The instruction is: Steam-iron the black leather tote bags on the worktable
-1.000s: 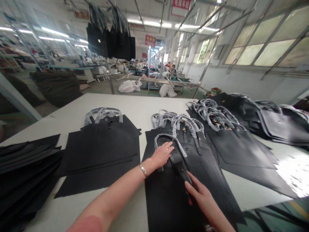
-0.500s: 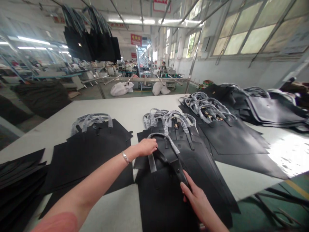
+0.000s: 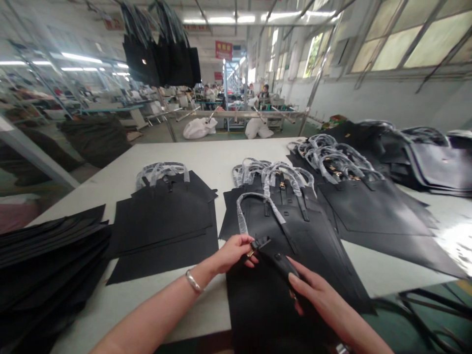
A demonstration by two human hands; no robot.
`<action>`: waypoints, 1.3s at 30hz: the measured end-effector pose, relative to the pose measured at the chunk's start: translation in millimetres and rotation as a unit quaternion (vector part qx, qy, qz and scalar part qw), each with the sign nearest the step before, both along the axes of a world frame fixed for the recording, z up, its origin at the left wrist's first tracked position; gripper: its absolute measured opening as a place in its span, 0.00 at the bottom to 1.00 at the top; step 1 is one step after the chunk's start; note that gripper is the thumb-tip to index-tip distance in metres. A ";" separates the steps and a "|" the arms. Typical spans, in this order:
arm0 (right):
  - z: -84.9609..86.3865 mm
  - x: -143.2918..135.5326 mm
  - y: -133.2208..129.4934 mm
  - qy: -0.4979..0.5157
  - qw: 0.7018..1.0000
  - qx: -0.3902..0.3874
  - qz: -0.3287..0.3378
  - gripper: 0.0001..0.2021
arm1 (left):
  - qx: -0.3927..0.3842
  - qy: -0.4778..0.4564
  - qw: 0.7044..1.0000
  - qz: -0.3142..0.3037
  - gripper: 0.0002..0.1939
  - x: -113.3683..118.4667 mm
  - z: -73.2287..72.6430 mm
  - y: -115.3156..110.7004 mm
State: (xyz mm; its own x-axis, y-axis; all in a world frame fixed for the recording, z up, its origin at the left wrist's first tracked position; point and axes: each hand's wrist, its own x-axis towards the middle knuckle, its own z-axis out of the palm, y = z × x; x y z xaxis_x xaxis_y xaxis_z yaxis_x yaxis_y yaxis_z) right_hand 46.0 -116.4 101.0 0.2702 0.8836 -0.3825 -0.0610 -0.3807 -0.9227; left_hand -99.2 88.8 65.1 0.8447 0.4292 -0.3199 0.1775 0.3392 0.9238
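My left hand [image 3: 238, 251] pinches the end of a black strap with a small gold-coloured clasp [image 3: 252, 250], over the front black bag panel [image 3: 263, 305]. My right hand [image 3: 313, 282] is closed around a thicker dark, strap-like piece [image 3: 283, 264] with a rounded end; whether the two pieces are joined I cannot tell. Just beyond my hands arches a plastic-wrapped handle [image 3: 256, 196] on the panel. More black panels with wrapped handles [image 3: 282, 172] lie overlapped behind it.
On the white table [image 3: 177, 305], panels with wrapped handles [image 3: 165, 211] lie to the left. A fanned stack of black pieces [image 3: 47, 265] is at far left. More panels [image 3: 379, 206] lie at right. Finished-looking bags [image 3: 162, 54] hang from a rack beyond the table.
My left hand has come down and nearer, away from the wrapped handle, and now holds the clasp end. My right hand has shifted slightly right with the dark piece. The view has turned left.
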 end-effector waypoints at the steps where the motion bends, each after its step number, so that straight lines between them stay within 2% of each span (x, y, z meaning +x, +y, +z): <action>1: 1.1 -1.4 1.3 0.008 1.000 -0.001 0.001 0.38 | 0.003 -0.016 1.000 0.017 0.17 -0.3 -1.3 -4.4; 6: 4.7 -6.5 -1.2 0.006 0.998 -0.012 -0.058 0.42 | 0.042 -0.052 0.995 0.068 0.13 -2.2 -8.5 -17.0; 10: 12.0 -9.2 -9.5 0.011 0.998 -0.042 -0.043 0.43 | 0.065 -0.046 0.996 0.043 0.13 -3.2 -14.9 -28.0; 12: 14.3 -9.7 -10.2 0.012 0.998 -0.042 -0.049 0.44 | 0.054 -0.053 0.996 0.040 0.13 -2.8 -17.0 -33.6; 14: 14.6 -8.9 -9.6 0.012 0.997 -0.037 -0.066 0.44 | -0.006 -0.069 0.996 0.048 0.14 -2.8 -18.0 -38.2; 16: 12.6 -6.6 -11.0 0.014 0.996 -0.039 -0.079 0.46 | -0.129 -0.074 0.988 0.050 0.15 -3.4 -18.8 -42.5; 19: 7.8 -2.1 -20.4 0.026 0.994 -0.048 -0.091 0.50 | -0.324 -0.049 0.944 0.045 0.14 -3.3 -21.7 -52.7; 21: 6.6 -0.2 -30.1 0.021 0.992 -0.056 -0.112 0.50 | -0.350 -0.041 0.934 0.059 0.10 -1.1 -25.5 -63.3; 22: 7.4 -0.1 -35.3 0.018 0.990 -0.059 -0.124 0.49 | -0.328 -0.044 0.940 0.078 0.08 0.7 -27.9 -69.3; 25: 14.4 -2.8 -48.7 0.021 0.987 -0.074 -0.144 0.45 | -0.218 -0.053 0.962 0.158 0.14 7.6 -34.9 -86.2; 27: 19.0 -6.6 -54.2 0.031 0.986 -0.086 -0.143 0.42 | -0.155 -0.063 0.968 0.187 0.13 11.5 -38.6 -93.7; 30: 18.2 -12.2 -54.8 0.047 0.987 -0.101 -0.114 0.41 | -0.071 -0.087 0.977 0.181 0.13 13.7 -42.6 -97.8; 34: 9.5 -14.9 -42.1 0.056 0.992 -0.096 -0.061 0.41 | 0.041 -0.075 0.982 0.167 0.06 10.6 -46.4 -96.4; 39: 7.0 -13.5 -33.5 0.054 0.993 -0.081 -0.072 0.40 | 0.051 -0.061 0.983 0.168 0.11 8.8 -51.6 -95.6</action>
